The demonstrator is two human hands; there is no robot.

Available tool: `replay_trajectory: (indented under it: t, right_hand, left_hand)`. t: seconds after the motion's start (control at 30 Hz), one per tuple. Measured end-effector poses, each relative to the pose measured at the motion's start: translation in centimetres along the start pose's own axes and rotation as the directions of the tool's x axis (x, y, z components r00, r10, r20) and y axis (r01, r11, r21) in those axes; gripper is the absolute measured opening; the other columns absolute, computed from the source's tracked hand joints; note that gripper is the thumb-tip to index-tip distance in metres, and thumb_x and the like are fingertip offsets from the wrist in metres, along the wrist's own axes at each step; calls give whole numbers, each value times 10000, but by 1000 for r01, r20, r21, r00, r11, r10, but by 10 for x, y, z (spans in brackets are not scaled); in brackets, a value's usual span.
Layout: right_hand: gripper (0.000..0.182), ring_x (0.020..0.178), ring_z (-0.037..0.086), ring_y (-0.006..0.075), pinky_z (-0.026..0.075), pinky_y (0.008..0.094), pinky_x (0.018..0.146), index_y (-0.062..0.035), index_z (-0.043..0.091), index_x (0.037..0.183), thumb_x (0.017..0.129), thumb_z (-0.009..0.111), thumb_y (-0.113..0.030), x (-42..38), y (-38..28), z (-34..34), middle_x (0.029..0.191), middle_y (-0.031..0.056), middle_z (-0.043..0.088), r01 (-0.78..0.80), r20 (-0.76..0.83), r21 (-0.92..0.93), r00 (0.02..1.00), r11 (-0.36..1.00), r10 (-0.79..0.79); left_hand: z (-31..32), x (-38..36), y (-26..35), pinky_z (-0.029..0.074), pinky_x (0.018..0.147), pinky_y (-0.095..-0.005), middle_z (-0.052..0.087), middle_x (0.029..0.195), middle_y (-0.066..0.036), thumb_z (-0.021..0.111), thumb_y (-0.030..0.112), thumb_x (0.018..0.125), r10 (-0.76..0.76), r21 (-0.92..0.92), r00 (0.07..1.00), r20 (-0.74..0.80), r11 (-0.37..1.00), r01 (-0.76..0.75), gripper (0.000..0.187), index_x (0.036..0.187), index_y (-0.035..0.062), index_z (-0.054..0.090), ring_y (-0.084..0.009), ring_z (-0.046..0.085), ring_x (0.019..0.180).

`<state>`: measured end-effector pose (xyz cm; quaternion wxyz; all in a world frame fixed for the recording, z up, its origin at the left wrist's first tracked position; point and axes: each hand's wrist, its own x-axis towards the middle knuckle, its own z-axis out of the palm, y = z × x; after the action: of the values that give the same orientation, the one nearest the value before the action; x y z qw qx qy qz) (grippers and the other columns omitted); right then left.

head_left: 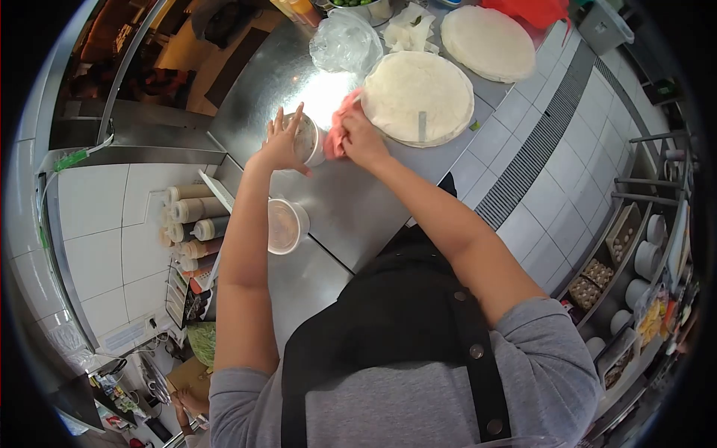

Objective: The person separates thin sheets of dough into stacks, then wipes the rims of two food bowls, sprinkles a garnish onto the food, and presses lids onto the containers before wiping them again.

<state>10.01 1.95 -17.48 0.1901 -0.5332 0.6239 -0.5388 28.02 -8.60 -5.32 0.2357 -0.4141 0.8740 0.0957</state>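
My left hand (281, 142) has its fingers spread at the left side of a white round tub (317, 149), partly covering it. Whether it grips the tub or only touches it is hard to see. A crumpled pink cloth (340, 123) is bunched in my right hand (362, 140), pressed on the steel counter (328, 198) just right of the tub. Close beyond the cloth lies a round stack of pale flat dough sheets (418, 93) with a small grey strip on top. A second white tub (287, 225) with brownish contents stands nearer my left forearm.
Another round dough stack (489, 43), a clear plastic bag (345, 42) and crumpled paper (409, 30) lie at the counter's far end. Several squeeze bottles (198, 210) stand at the left. Shelves (627, 276) with eggs and bowls line the right. Another person's hand (185, 403) shows at lower left.
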Motion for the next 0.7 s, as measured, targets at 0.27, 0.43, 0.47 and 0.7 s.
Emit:
replay_trajectory:
  t: [0.27, 0.43, 0.47, 0.7]
  right_hand:
    - [158, 965, 632, 374, 518, 419, 863, 20, 661, 927, 771, 639, 9, -64, -25, 49, 1161, 186, 606, -102, 247, 183, 967, 978, 55]
    - [392, 978, 644, 389, 511, 449, 924, 49, 617, 1143, 754, 654, 13, -23, -58, -13, 1227, 235, 568, -202, 479, -52, 854, 978, 202]
    - [504, 1008, 636, 384, 508, 448, 930, 34, 553, 1241, 749, 661, 10, -13, -62, -23, 1230, 249, 559, -388, 371, 177, 877, 904, 304]
    - [699, 1247, 512, 375, 476, 428, 988, 68, 396, 1391, 744, 655, 22, -10, -46, 47, 1332, 282, 510, -345, 145, 658, 930, 670, 337]
  left_hand:
    - [33, 16, 25, 438, 1008, -579, 381, 1393, -436, 627, 890, 630, -525, -279, 850, -42, 823, 494, 1450, 1546, -74, 49, -532, 520, 1203]
    - [21, -2, 24, 321, 1083, -584, 237, 1570, -320, 514, 860, 760, -583, -150, 809, -82, 809, 568, 1221, 1558, 6, 160, -487, 360, 1393]
    - [15, -11, 29, 302, 1082, -610, 217, 1586, -302, 552, 813, 786, -497, -166, 845, -197, 867, 470, 1113, 1589, 128, 198, -474, 313, 1426]
    - [68, -3, 14, 310, 1060, -630, 313, 1565, -222, 640, 709, 787, -191, -200, 747, -637, 977, 80, 869, 1536, 397, 330, -461, 374, 1364]
